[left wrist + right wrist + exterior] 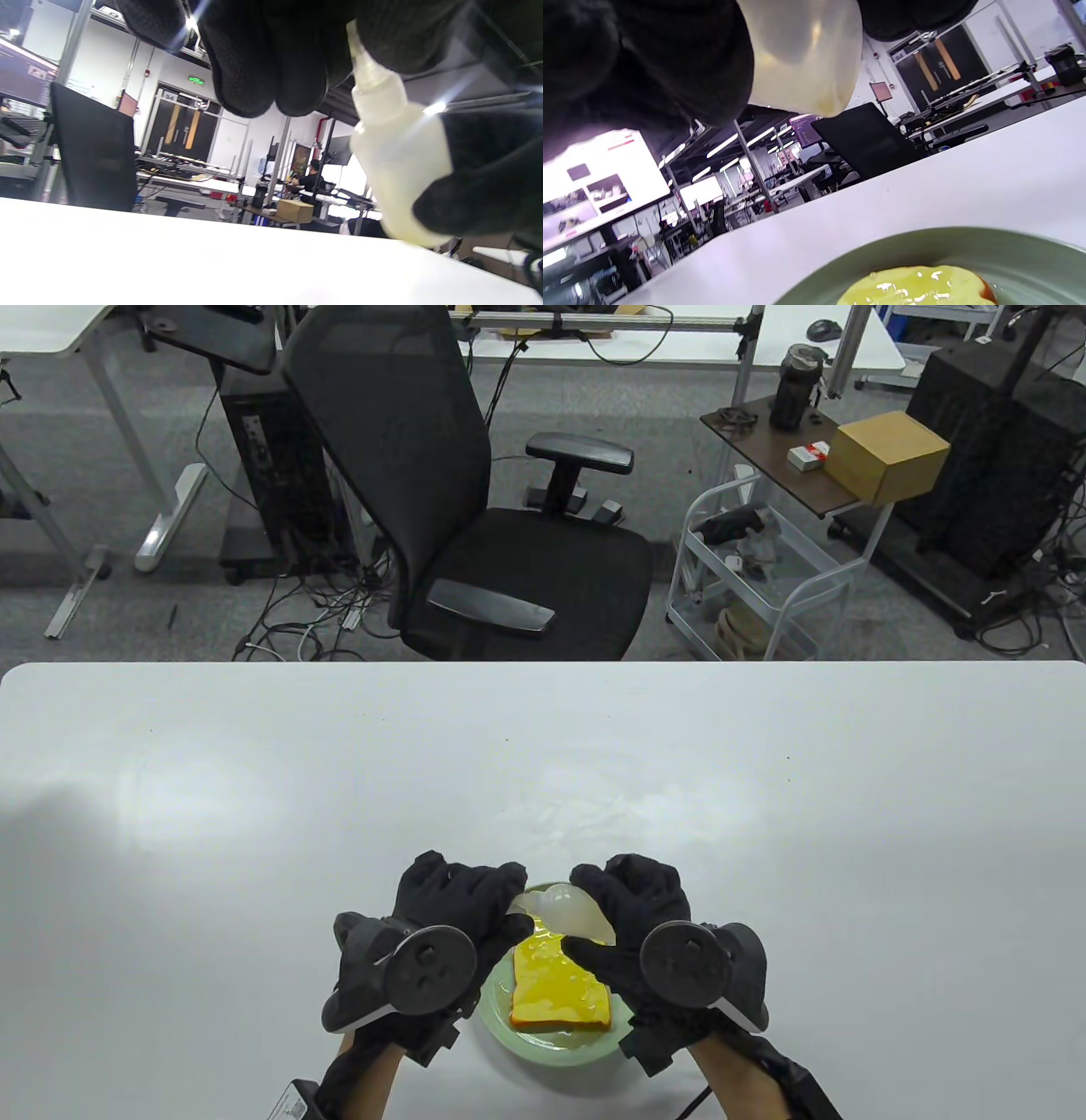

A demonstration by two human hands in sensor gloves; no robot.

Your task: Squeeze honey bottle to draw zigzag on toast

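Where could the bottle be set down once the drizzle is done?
Bare table lies left, right and beyond the plate. It is crowded at the plate, where both hands hold the honey bottle over the toast.

The honey bottle is a soft, translucent, milky-white squeeze bottle with a tapering nozzle. It lies tilted almost on its side above the far end of the toast, nozzle pointing left and slightly down; both hands are on it. The toast is a roughly square slice with a brown crust along its near edge, its top covered in a glossy yellow coat of honey. It rests flat on a pale green plate near the front edge of the white tabletop.
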